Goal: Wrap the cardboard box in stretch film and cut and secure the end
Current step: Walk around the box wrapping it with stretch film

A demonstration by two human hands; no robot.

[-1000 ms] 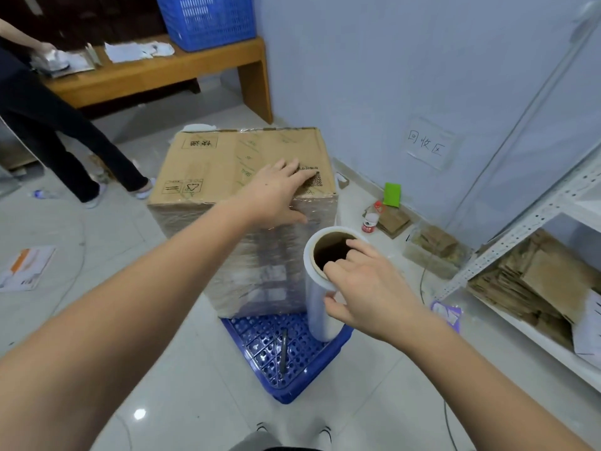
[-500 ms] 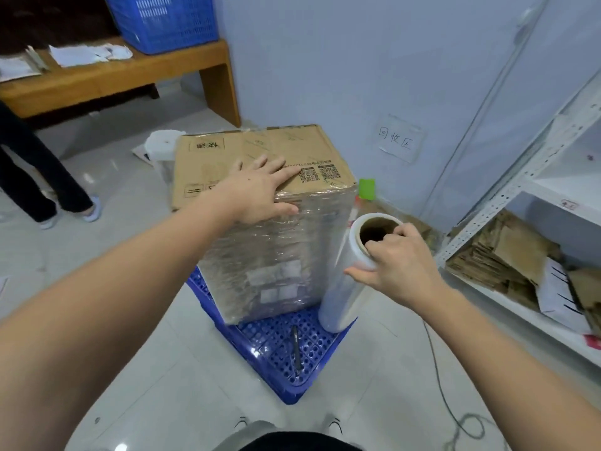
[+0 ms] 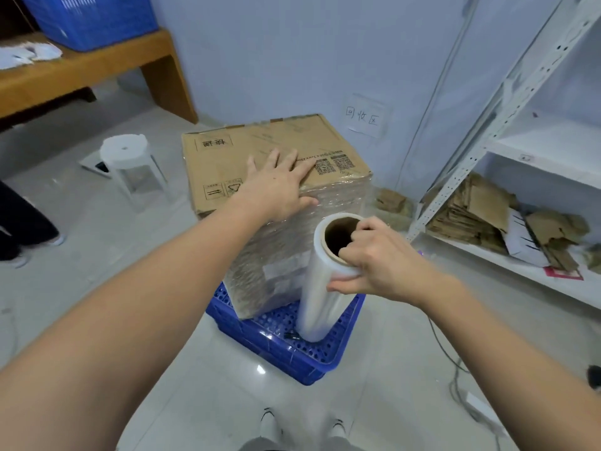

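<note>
While left hand [image 3: 276,187] lies flat on cardboard box [image 3: 260,151] marked "快递", right hand [image 3: 374,258] grips stretch film roll [image 3: 317,301]; wall sign [image 3: 362,117] reads "回收区".

The cardboard box [image 3: 260,144] is plain brown, its top printed with black characters, handling symbols and two black-and-white QR codes. Its side walls show a glossy, crinkled sheen under clear stretch film [image 3: 292,249]. Under the box, the crate [image 3: 312,356] is saturated blue with a perforated grid pattern. In front of the box, the film roll [image 3: 317,307] is translucent white around a brown core. Left of the box, the stool [image 3: 125,154] is white. Behind the box, the wall [image 3: 309,53] is pale blue; beyond the stool, the counter [image 3: 97,70] is orange-brown wood, carrying a blue latticed basket [image 3: 94,17].
</note>
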